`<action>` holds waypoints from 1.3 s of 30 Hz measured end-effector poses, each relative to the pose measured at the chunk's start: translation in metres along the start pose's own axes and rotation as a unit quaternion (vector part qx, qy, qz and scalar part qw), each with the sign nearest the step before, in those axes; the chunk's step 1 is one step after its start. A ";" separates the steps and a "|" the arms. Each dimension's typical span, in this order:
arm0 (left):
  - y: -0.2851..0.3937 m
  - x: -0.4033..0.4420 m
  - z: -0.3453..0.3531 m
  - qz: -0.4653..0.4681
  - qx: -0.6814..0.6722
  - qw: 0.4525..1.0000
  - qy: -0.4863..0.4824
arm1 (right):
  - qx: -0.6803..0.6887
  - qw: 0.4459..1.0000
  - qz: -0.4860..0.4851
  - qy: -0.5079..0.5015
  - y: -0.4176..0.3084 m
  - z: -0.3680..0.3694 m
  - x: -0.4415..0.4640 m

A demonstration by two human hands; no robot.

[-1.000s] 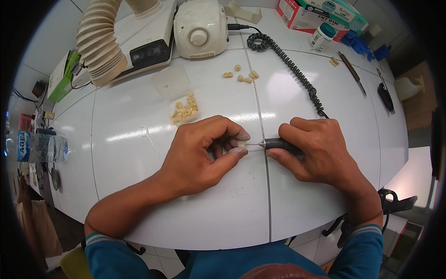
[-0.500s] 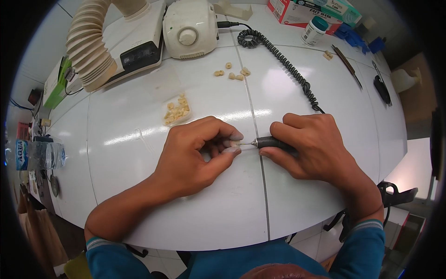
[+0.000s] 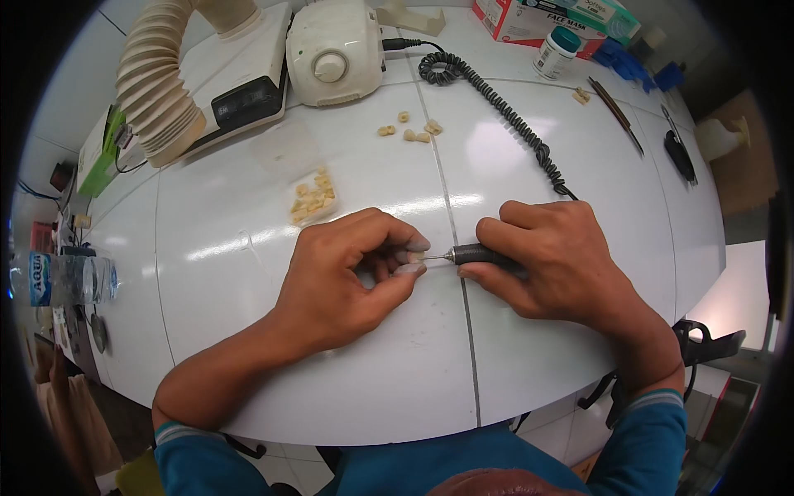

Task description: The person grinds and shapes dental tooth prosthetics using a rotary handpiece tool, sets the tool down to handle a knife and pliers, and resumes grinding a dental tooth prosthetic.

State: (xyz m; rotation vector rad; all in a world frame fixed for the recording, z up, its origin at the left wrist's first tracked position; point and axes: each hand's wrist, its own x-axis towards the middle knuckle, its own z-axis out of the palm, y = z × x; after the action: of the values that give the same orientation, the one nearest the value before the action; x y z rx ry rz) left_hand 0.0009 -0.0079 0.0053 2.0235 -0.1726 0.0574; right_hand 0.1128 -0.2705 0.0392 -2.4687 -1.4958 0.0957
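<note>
Between the dusty thumb and fingertips of my left hand [image 3: 351, 269] is a small pale tooth-like piece [image 3: 416, 258], partly hidden by the fingers. My right hand [image 3: 550, 260] wraps round a black rotary handpiece [image 3: 478, 255], whose thin metal bit points left and meets the piece. Beyond my left hand, a clear box [image 3: 313, 198] holds several yellowish tooth-like pieces. Several loose pieces [image 3: 410, 135] lie farther back on the white table [image 3: 397, 372].
A white control unit [image 3: 333, 62] with a dial stands at the back, its coiled black cord [image 3: 504, 112] running right. A ribbed hose [image 3: 157, 83] is at back left. A white bottle [image 3: 555, 54], brown-handled tool [image 3: 616, 114] and black tool [image 3: 680, 157] lie right; a water bottle [image 3: 70, 279] left.
The view has shifted, so the table and both hands appear slightly farther left. Both hands keep their grips, and the bit stays at the piece.
</note>
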 end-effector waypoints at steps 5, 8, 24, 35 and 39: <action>0.003 0.001 0.002 0.002 0.016 1.000 0.008 | -0.010 1.000 0.002 -0.001 0.000 -0.001 -0.001; 0.001 0.000 0.002 -0.003 0.015 1.000 0.010 | -0.013 1.000 0.012 -0.023 -0.001 -0.002 -0.001; 0.001 0.000 0.002 0.014 0.031 0.999 0.007 | -0.011 1.000 0.012 -0.025 0.000 -0.005 0.000; 0.001 -0.001 0.001 0.017 0.025 1.000 0.007 | -0.011 1.000 0.015 -0.013 0.002 -0.003 0.000; 0.002 -0.001 0.001 0.015 0.028 0.999 0.008 | -0.010 0.999 0.017 -0.026 0.002 -0.004 0.000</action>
State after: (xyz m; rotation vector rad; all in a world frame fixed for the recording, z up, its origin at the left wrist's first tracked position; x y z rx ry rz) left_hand -0.0003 -0.0096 0.0061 2.0765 -0.1935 0.0993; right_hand 0.1154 -0.2722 0.0427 -2.5266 -1.4833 0.1543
